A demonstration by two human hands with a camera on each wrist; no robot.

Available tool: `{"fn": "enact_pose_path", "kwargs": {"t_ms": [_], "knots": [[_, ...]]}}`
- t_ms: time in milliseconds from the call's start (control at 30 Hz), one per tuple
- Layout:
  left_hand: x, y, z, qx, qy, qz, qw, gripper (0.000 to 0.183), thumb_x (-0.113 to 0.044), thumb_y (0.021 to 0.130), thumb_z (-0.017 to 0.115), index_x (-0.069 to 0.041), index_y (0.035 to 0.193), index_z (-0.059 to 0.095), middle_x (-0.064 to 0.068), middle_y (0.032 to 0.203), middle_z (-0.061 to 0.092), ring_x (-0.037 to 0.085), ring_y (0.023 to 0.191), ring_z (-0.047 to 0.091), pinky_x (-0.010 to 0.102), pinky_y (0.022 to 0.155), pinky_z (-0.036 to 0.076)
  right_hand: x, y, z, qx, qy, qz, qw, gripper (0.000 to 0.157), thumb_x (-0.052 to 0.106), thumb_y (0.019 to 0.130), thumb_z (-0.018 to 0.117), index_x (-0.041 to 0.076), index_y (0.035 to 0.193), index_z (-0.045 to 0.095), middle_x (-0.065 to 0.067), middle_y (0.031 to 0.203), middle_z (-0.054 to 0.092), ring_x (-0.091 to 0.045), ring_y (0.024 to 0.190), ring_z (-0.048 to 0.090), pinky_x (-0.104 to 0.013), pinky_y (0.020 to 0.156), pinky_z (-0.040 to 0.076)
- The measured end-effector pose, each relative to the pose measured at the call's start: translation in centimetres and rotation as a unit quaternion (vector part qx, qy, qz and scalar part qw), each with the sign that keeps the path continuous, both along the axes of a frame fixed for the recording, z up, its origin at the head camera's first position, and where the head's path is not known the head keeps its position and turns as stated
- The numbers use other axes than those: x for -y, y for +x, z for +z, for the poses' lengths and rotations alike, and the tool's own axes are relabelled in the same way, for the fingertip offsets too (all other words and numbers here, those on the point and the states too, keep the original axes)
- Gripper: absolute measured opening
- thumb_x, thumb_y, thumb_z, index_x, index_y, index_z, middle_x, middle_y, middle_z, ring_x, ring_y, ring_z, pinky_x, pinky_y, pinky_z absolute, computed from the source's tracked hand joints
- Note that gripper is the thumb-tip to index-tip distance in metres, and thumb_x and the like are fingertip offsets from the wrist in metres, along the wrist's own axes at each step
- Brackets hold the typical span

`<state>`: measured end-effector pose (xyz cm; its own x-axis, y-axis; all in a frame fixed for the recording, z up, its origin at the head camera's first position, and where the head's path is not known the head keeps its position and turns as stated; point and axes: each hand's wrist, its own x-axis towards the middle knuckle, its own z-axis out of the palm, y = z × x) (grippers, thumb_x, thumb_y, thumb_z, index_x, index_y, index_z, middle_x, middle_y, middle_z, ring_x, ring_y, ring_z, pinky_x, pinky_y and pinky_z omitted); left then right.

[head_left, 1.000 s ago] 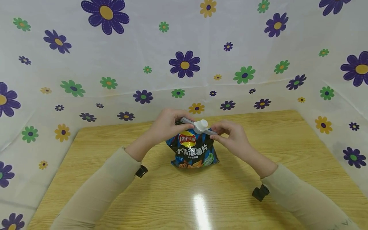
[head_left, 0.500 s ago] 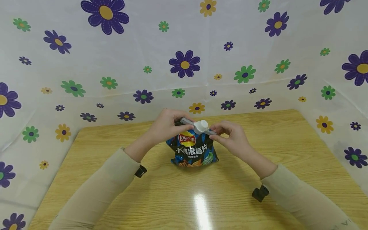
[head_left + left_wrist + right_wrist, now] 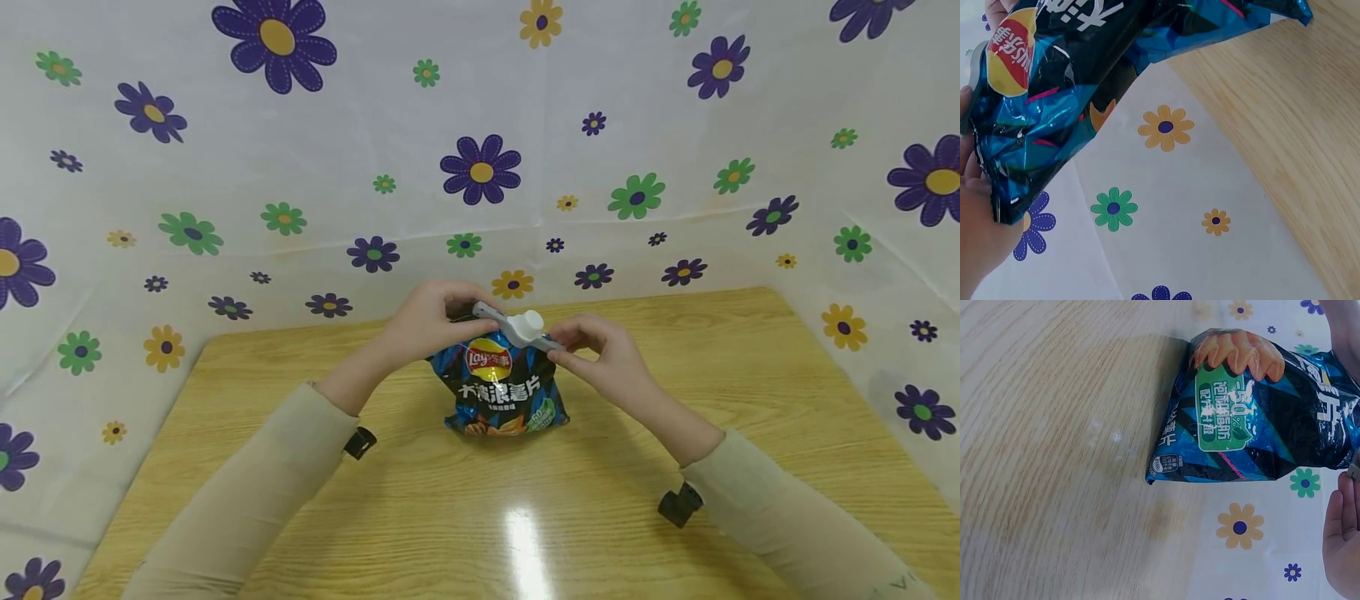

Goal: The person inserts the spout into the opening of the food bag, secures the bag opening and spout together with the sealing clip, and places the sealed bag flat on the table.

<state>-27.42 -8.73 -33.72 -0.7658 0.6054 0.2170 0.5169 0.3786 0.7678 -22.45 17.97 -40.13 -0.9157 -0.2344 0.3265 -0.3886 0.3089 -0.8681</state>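
A blue and black bag of potato chips (image 3: pixel 498 400) stands upright on the wooden table, with a bag clip (image 3: pixel 517 328) across its top edge. The clip is grey with a round white cap in its middle. My left hand (image 3: pixel 431 325) grips the clip's left end between thumb and fingers. At the other end, the thumb and fingers of my right hand (image 3: pixel 607 358) pinch the clip. In the left wrist view the bag (image 3: pixel 1054 81) hides much of the clip. The right wrist view shows the bag's lower front (image 3: pixel 1241 412), and only part of my right hand (image 3: pixel 1344 537).
A wooden table (image 3: pixel 300 500) lies under the bag. White cloth (image 3: pixel 420 108) with purple, green and yellow flowers hangs behind and at both sides. Each wrist carries a small black camera, such as the right wrist camera (image 3: pixel 680 504).
My left hand has shifted slightly left along the clip, its thumb sliding back from the white cap. My right hand and the bag have hardly moved.
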Motion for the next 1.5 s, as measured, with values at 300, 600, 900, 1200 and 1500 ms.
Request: {"fn": "enact_pose_path", "kwargs": {"t_ms": [300,600,900,1200,1500], "knots": [[0.6,0.0,0.3,0.005,0.001,0.0,1.0,0.012,-0.006,0.099,0.075,0.0,0.11,0.077,0.015,0.106,0.079,0.026,0.096,0.079,0.034,0.09,0.066,-0.3,0.2,-0.2,0.027,0.012,-0.004,1.0,0.015,-0.002,0.097,0.075,-0.006,0.111,0.074,-0.023,0.111,0.074,-0.001,0.091,0.067,-0.018,0.087,0.059],[2.1,-0.3,-0.2,0.015,0.0,0.014,0.9998,0.018,-0.006,0.1,0.073,0.002,0.116,0.076,0.018,0.115,0.078,0.031,0.107,0.077,0.039,0.098,0.064,-0.4,0.4,-0.4,0.051,0.019,0.004,0.999,0.018,0.003,0.101,0.071,-0.004,0.117,0.075,-0.022,0.117,0.076,-0.023,0.103,0.075,-0.017,0.088,0.059],[4.6,0.2,-1.3,0.022,-0.02,0.05,0.9983,0.023,-0.007,0.1,0.073,0.001,0.121,0.074,0.019,0.119,0.075,0.032,0.11,0.075,0.037,0.098,0.064,0.0,0.5,-0.5,0.055,0.023,-0.009,0.998,0.023,0.0,0.099,0.073,-0.007,0.12,0.073,-0.025,0.117,0.076,-0.024,0.099,0.075,-0.014,0.085,0.058],[6.3,0.5,-2.7,0.022,-0.037,0.072,0.9965,0.03,-0.009,0.101,0.073,0.004,0.127,0.072,0.024,0.13,0.073,0.04,0.119,0.073,0.048,0.102,0.062,0.1,0.2,-0.7,0.057,0.019,-0.013,0.998,0.023,0.0,0.097,0.075,-0.007,0.119,0.073,-0.025,0.115,0.076,-0.014,0.094,0.071,-0.016,0.084,0.058],[7.0,1.0,-4.5,0.05,-0.024,0.082,0.9951,0.032,-0.01,0.101,0.074,0.006,0.128,0.07,0.026,0.128,0.072,0.041,0.115,0.074,0.044,0.096,0.065,0.2,0.2,-0.9,0.052,0.024,-0.009,0.998,0.024,0.001,0.098,0.075,-0.008,0.12,0.073,-0.026,0.115,0.076,-0.026,0.098,0.074,-0.017,0.086,0.058]]}}
